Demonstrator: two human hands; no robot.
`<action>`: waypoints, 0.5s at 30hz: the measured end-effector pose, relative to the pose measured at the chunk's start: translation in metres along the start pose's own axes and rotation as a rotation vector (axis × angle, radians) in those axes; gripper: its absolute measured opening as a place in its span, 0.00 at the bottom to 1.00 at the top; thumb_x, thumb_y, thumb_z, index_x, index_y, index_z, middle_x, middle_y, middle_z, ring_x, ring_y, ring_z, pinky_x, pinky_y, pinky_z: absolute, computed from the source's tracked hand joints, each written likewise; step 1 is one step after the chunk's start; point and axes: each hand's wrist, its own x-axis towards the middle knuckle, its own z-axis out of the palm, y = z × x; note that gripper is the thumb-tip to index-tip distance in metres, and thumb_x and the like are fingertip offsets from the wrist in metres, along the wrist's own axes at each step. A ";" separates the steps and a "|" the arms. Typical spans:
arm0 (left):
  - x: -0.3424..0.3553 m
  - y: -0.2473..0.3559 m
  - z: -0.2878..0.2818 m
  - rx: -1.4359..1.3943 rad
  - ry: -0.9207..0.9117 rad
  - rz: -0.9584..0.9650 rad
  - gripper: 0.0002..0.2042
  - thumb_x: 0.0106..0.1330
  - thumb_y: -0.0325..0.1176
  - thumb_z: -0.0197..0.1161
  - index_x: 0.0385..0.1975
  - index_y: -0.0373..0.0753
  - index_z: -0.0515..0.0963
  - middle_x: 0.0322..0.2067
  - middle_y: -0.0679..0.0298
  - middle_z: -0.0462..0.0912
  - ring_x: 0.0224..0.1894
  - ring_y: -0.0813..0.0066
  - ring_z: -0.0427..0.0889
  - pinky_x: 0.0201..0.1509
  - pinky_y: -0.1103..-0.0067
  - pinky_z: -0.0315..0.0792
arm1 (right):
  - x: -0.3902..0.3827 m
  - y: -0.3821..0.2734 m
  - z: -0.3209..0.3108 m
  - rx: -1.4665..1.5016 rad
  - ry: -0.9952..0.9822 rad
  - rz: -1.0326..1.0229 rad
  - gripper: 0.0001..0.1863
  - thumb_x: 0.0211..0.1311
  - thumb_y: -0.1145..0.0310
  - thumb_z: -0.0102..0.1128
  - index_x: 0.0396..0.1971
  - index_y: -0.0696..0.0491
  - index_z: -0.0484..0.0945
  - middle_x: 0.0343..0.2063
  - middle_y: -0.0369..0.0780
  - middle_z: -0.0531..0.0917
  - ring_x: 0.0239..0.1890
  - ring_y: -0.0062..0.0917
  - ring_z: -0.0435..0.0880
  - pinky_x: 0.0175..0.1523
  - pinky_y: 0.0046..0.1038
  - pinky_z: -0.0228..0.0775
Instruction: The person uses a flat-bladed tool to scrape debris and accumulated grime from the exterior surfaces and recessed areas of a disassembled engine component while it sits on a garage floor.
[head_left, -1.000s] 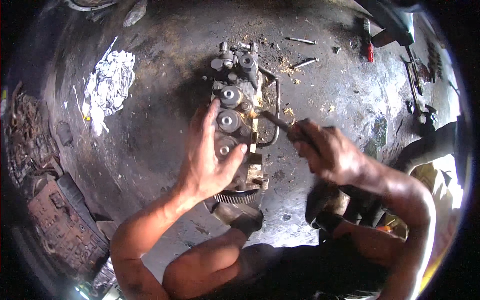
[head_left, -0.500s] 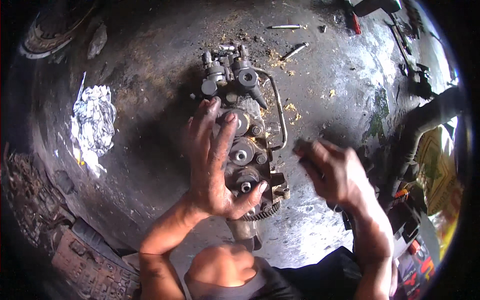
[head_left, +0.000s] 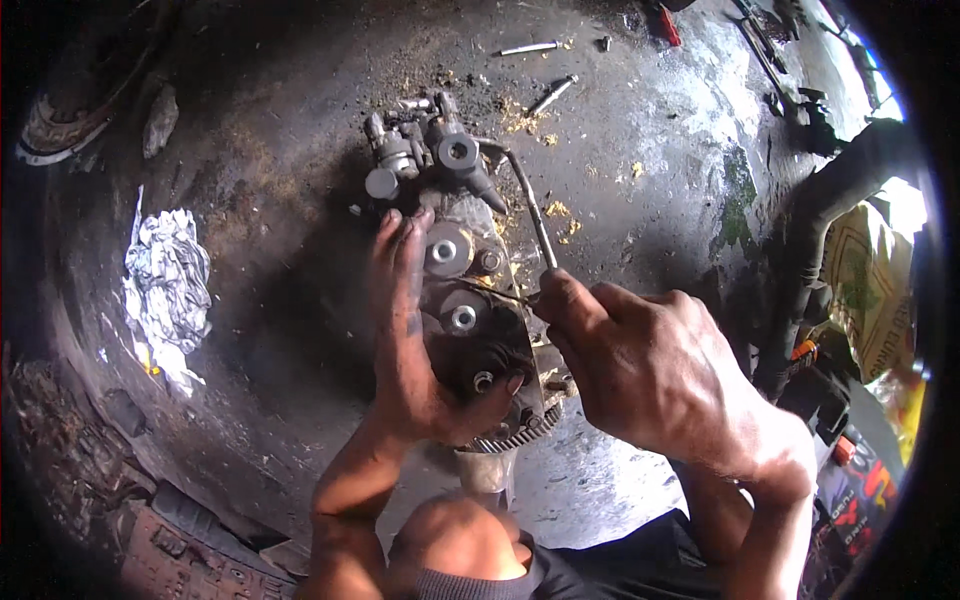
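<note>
A grimy metal pump assembly lies on the dark floor, with cylindrical fittings at its top, round bosses down its middle, a pipe along its right side and a toothed gear at the lower end. My left hand grips its left side, fingers extended upward along it, thumb over the lower part. My right hand is closed on a thin dark tool, whose end reaches between two of the bosses; its handle is hidden in my fingers.
Crumpled silver foil lies at left, near old engine parts. Loose bolts and a red-handled tool lie beyond the pump. A thick black hose, a printed sack and more tools crowd the right.
My right hand has moved left onto the pump with the tool after being off to its right half a second ago. My left hand stays on the pump. The view has shifted.
</note>
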 end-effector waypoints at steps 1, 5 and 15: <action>-0.002 -0.002 0.000 -0.009 0.000 -0.005 0.54 0.50 0.56 0.69 0.68 0.25 0.48 0.65 0.37 0.56 0.69 0.38 0.51 0.70 0.52 0.47 | -0.002 -0.001 0.002 -0.004 -0.008 0.006 0.16 0.60 0.71 0.57 0.48 0.58 0.71 0.18 0.43 0.76 0.19 0.41 0.79 0.23 0.39 0.71; -0.004 -0.005 -0.001 0.007 0.048 0.119 0.54 0.50 0.54 0.70 0.68 0.26 0.48 0.64 0.37 0.56 0.69 0.39 0.52 0.70 0.53 0.48 | -0.017 0.000 0.000 -0.077 -0.011 0.049 0.18 0.60 0.72 0.59 0.49 0.61 0.71 0.19 0.45 0.78 0.21 0.39 0.81 0.23 0.38 0.72; -0.003 0.002 0.002 0.004 0.045 0.073 0.52 0.51 0.54 0.69 0.68 0.26 0.49 0.64 0.37 0.57 0.68 0.40 0.53 0.70 0.52 0.49 | -0.016 0.008 0.010 0.045 0.088 0.148 0.14 0.62 0.72 0.58 0.47 0.59 0.74 0.23 0.47 0.80 0.23 0.44 0.82 0.26 0.38 0.75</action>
